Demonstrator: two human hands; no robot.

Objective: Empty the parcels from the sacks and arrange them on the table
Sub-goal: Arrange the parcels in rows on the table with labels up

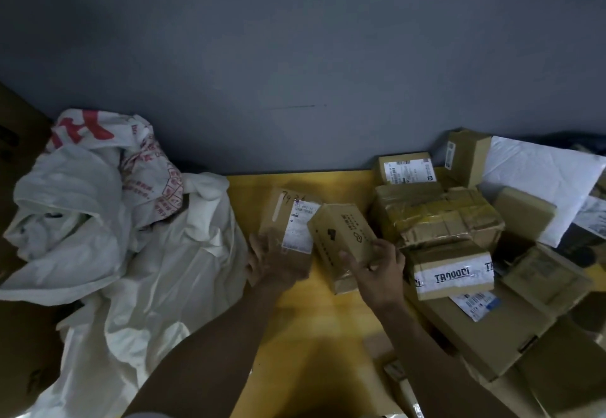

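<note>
A crumpled white sack (108, 237) with red print lies over the left part of the yellow table (328, 335). My left hand (273, 261) grips the near end of a cardboard parcel with a white shipping label (288, 217), which rests on the table. My right hand (377, 270) holds a smaller brown box with dark printed marks (341, 237), tilted and touching the labelled parcel. A pile of parcels fills the right side, among them a tape-wrapped box (439, 214) and a box with white lettered tape (452, 270).
A grey wall (295, 56) rises right behind the table. A white padded mailer (541, 175) and a flat cardboard box (485, 329) lie among the pile at right. Brown cardboard (19, 142) stands at the far left behind the sack.
</note>
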